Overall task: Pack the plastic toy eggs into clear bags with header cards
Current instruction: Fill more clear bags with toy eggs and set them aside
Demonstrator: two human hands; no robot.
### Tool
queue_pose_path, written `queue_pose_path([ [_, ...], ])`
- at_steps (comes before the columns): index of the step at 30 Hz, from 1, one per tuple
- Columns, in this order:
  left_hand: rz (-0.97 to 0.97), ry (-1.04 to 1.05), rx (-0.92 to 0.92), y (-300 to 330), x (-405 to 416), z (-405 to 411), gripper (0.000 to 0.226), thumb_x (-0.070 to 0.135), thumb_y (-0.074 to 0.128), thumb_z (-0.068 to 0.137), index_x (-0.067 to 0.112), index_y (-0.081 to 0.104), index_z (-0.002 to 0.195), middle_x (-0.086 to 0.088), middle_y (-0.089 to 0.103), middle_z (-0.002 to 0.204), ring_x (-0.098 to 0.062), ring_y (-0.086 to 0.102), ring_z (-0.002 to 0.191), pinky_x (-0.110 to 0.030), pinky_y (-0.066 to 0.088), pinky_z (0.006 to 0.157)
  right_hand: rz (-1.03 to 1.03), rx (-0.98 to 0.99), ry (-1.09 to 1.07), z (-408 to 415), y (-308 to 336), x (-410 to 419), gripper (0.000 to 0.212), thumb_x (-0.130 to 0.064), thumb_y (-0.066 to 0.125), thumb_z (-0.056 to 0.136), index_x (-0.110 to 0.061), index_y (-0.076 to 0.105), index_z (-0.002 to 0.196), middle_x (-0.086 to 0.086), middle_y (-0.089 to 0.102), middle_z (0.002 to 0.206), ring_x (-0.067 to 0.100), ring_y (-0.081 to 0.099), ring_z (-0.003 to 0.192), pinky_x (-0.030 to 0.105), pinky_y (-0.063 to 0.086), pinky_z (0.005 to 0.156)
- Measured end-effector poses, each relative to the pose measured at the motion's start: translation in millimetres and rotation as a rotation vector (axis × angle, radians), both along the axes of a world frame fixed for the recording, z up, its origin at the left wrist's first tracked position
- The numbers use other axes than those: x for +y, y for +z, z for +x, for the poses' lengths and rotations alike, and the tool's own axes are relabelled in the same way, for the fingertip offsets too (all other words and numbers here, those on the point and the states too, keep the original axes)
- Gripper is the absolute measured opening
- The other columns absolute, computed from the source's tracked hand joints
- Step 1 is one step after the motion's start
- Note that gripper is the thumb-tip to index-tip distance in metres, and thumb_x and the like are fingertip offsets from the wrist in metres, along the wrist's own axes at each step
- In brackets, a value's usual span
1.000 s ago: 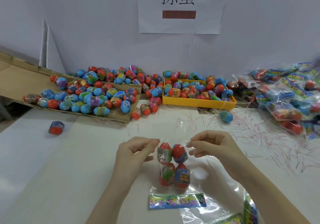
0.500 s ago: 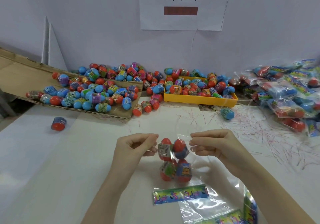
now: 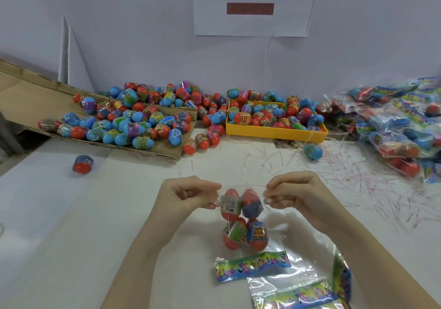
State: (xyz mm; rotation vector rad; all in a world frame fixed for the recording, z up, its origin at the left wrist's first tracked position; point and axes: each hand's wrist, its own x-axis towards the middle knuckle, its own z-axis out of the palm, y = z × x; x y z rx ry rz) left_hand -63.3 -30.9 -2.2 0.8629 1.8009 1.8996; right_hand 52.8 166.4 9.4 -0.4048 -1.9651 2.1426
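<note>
A clear bag [image 3: 243, 218] with several red and blue toy eggs inside stands on the white table in front of me. My left hand [image 3: 183, 196] pinches the bag's top edge on the left. My right hand [image 3: 296, 194] pinches the top edge on the right. The bag's colourful header card [image 3: 253, 264] lies flat on the table at its lower end. Loose eggs [image 3: 133, 122] are heaped on a cardboard sheet at the back left, and more fill a yellow tray [image 3: 274, 133].
Packed bags [image 3: 401, 127] pile up at the right. Empty bags with header cards [image 3: 300, 292] lie at the lower right. One stray egg [image 3: 82, 164] sits at the left, another [image 3: 313, 151] below the tray. Thin red strips [image 3: 353, 177] litter the table's right side.
Both hands have drawn the bag's top edge slightly lower and closer to the eggs. The view has tilted down a little.
</note>
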Motion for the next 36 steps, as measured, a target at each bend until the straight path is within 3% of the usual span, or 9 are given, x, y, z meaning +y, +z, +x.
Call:
queue_pose_path([
  [7,-0.007,-0.084,0.041,-0.8,-5.1,-3.6,0.044,-0.023,0.057,0.072,0.015,0.076,0.063,-0.002,0.067,0.063,-0.01,0.062,0.058,-0.016,0.048,0.056,0.165,0.107,0.075,1.9,-2.2,-0.5,0.047,0.025,0.048,0.072,-0.012,0.071,0.054,0.006,0.066,0.06,0.014,0.065,0.058,0.017,0.05,0.053],
  [12,0.014,-0.071,0.002,2.6,-3.8,-1.0,0.006,0.01,0.075,0.057,0.016,0.076,0.06,-0.002,0.067,0.06,-0.009,0.06,0.056,-0.015,0.047,0.054,0.252,0.159,0.07,0.6,-4.5,-1.5,0.051,0.029,0.048,0.069,-0.013,0.072,0.052,0.004,0.066,0.062,0.01,0.062,0.057,0.016,0.047,0.052],
  [14,-0.044,-0.026,0.009,1.9,-2.9,-0.7,0.023,0.018,0.09,0.041,0.017,0.075,0.057,0.0,0.067,0.061,-0.008,0.062,0.057,-0.014,0.049,0.055,0.271,0.165,0.055,-0.6,-5.6,-2.1,0.051,0.03,0.048,0.068,-0.013,0.071,0.051,0.005,0.066,0.062,0.011,0.062,0.058,0.017,0.048,0.052],
  [21,-0.088,-0.016,0.005,0.6,-1.9,-1.0,0.021,0.011,0.079,0.04,0.019,0.073,0.058,0.004,0.066,0.06,-0.005,0.061,0.057,-0.015,0.053,0.059,0.346,0.166,0.025,-4.2,-12.7,-1.4,0.047,0.03,0.055,0.065,-0.012,0.071,0.051,0.001,0.067,0.062,0.009,0.063,0.062,0.017,0.051,0.058],
  [25,-0.094,-0.012,0.023,-0.2,-0.7,0.1,0.021,0.011,0.08,0.039,0.02,0.073,0.057,0.004,0.065,0.06,-0.005,0.06,0.056,-0.014,0.052,0.058,0.505,0.02,0.141,2.6,-2.4,12.2,0.048,0.02,0.062,0.07,-0.024,0.073,0.056,0.0,0.069,0.086,0.011,0.065,0.086,0.024,0.052,0.08],
  [27,-0.084,-0.017,0.041,0.1,-0.4,0.0,0.021,0.012,0.08,0.039,0.021,0.073,0.056,0.004,0.066,0.061,-0.005,0.06,0.056,-0.013,0.051,0.058,0.467,0.059,0.018,6.6,5.9,18.7,0.04,0.012,0.064,0.075,-0.024,0.075,0.062,-0.002,0.071,0.089,0.016,0.065,0.093,0.028,0.053,0.081],
  [29,-0.069,-0.027,0.049,0.1,0.1,0.6,0.021,0.013,0.08,0.039,0.021,0.074,0.057,0.003,0.066,0.062,-0.006,0.061,0.056,-0.013,0.05,0.058,0.519,0.152,-0.063,3.9,14.0,8.5,0.015,-0.02,0.07,0.075,-0.034,0.073,0.08,-0.011,0.07,0.092,0.007,0.064,0.09,0.021,0.052,0.076],
  [32,-0.044,-0.036,0.047,1.5,0.3,1.8,0.022,0.012,0.081,0.038,0.019,0.074,0.058,0.0,0.066,0.063,-0.009,0.061,0.056,-0.014,0.05,0.057,0.761,-0.034,0.234,-11.9,11.9,-15.9,0.042,-0.06,0.067,0.06,-0.049,0.058,0.1,-0.023,0.065,0.094,-0.005,0.059,0.09,0.014,0.049,0.079],
  [36,-0.054,-0.033,0.067,-0.1,0.3,1.1,0.025,-0.002,0.08,0.047,0.02,0.074,0.057,-0.001,0.067,0.065,-0.007,0.061,0.058,-0.014,0.05,0.057,0.783,-0.179,0.436,-21.7,13.2,-19.2,0.035,-0.039,0.077,0.069,-0.025,0.069,0.1,-0.006,0.07,0.087,0.01,0.065,0.08,0.035,0.054,0.077],
])
